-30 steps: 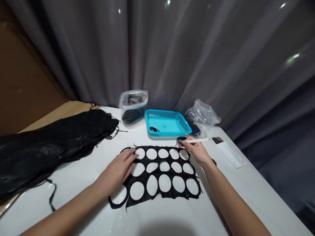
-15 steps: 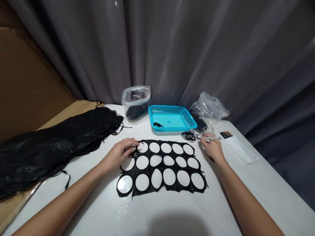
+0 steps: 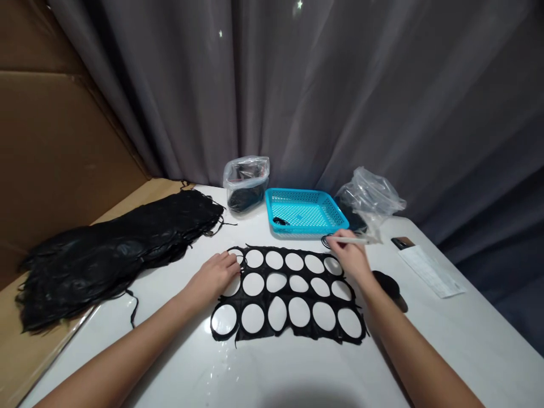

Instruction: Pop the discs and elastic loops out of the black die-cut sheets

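A black sheet with rows of round cut-outs lies flat on the white table. My left hand rests on its left edge, fingers laid down over the upper-left holes. Past the sheet's upper right corner, my right hand grips a slim white pen-like tool, pointing to the right. Some thin black cord loops show by its fingertips, partly covered; whether the fingers touch them I cannot tell.
Behind the sheet stand a blue basket with black loops inside, a plastic container and a clear plastic bag. Black sheets are piled left. White paper and a dark round item lie right.
My right hand has moved left over the cord loops, covering most of them. My left hand has shifted down along the sheet's edge; the loop by its fingers no longer shows. The view has shifted slightly.
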### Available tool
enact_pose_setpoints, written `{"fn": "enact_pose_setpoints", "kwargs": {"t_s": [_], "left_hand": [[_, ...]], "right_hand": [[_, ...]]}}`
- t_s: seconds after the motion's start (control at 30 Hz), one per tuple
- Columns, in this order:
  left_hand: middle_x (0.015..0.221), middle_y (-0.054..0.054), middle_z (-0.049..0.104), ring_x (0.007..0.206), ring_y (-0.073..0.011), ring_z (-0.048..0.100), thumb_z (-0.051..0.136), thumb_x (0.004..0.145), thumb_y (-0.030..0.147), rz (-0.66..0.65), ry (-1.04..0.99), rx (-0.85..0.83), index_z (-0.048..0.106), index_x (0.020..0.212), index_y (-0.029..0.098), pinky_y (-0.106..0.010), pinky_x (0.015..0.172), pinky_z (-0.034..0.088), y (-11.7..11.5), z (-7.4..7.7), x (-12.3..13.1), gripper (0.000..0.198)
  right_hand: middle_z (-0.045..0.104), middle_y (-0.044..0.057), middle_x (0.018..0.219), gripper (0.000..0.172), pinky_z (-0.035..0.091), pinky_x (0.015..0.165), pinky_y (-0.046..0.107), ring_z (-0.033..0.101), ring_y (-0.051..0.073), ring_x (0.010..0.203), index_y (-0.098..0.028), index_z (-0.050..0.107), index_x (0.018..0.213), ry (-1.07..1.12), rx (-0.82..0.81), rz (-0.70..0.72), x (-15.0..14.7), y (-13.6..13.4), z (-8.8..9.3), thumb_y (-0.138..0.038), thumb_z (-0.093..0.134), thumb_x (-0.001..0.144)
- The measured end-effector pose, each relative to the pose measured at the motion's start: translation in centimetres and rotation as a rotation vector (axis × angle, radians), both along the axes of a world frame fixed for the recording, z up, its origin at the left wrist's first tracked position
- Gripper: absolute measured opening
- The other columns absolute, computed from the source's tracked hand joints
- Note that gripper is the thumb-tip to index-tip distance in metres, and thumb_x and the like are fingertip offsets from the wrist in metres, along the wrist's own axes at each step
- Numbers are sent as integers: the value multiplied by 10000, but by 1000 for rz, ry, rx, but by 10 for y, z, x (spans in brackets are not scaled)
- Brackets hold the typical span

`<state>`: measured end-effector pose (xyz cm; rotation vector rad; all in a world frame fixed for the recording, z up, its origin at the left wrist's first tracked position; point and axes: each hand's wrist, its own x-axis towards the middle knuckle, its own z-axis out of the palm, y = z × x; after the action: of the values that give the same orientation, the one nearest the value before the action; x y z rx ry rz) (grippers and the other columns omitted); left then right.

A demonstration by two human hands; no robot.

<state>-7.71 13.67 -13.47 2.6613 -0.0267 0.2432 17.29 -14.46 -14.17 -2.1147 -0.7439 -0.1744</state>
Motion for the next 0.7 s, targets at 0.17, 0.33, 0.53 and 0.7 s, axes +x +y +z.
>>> {"fn": "enact_pose_setpoints", "kwargs": {"t_s": [0.17, 0.33, 0.53, 0.7], "left_hand": [[824, -50, 607, 825, -215, 531, 508, 949, 359, 82, -15, -202, 627, 788, 202, -334, 789, 413, 5, 0, 2, 254], [777, -62, 660, 687, -182, 590, 539, 888, 507, 428, -104, -547, 603, 824, 171, -288, 641, 457, 30, 3, 7, 348], [862, -103, 675, 723, -190, 643, 607, 738, 645, 695, -240, -874, 540, 830, 177, -291, 629, 510, 48, 13, 13, 482], [810, -47, 638, 719, -161, 608, 584, 808, 595, 622, -217, -863, 520, 835, 190, -252, 619, 479, 29, 23, 13, 411]], "right_hand": [[650, 79, 1156, 247, 499, 835, 358, 643, 218, 971, -204, 594, 879, 729, 201, 555, -98, 50, 3, -449, 626, 891], [646, 96, 1218, 261, 483, 975, 429, 617, 277, 1163, -207, 621, 883, 914, 262, 602, -129, 70, -12, -452, 704, 847], [622, 87, 1238, 278, 465, 1002, 420, 619, 273, 1178, -198, 585, 799, 936, 351, 640, -125, 67, -16, -432, 729, 841], [623, 102, 1247, 289, 504, 934, 395, 645, 266, 1126, -193, 585, 803, 973, 433, 656, -124, 67, -9, -436, 739, 832]]}}
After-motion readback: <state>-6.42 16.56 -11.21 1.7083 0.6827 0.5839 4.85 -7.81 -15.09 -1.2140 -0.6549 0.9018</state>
